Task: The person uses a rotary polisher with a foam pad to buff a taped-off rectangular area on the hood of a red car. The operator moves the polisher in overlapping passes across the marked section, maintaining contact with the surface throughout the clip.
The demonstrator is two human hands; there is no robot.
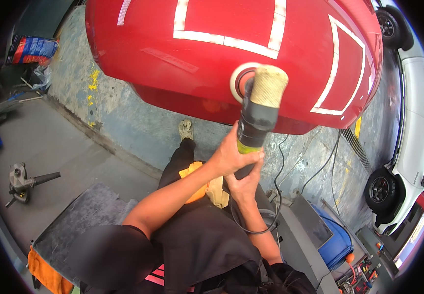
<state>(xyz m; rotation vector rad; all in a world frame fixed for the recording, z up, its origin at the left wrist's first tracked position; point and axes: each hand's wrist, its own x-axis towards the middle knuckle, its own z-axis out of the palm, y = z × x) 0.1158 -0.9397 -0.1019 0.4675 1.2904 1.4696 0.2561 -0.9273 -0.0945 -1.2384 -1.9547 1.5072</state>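
Both my hands hold a car polisher [258, 115] with a black body, a cream cloth-like cover on its head and a yellow-green band. Its round pad [236, 83], white at the rim, lies against the red car panel [197, 63]. My left hand [229, 154] is closed round the body near the green band. Below it, my right hand [245, 183] grips the rear part, fingers partly hidden. White tape strips [224, 40] frame areas on the panel. Tucked at my waist are yellow and orange cloths [194, 183].
A black cord [281, 191] loops from the polisher past my right arm. On the left, a grey blower [21, 181] rests on a grey surface. At right stand a white vehicle [410, 127] and a cart [300, 223]. An orange cloth [45, 272] hangs at lower left.
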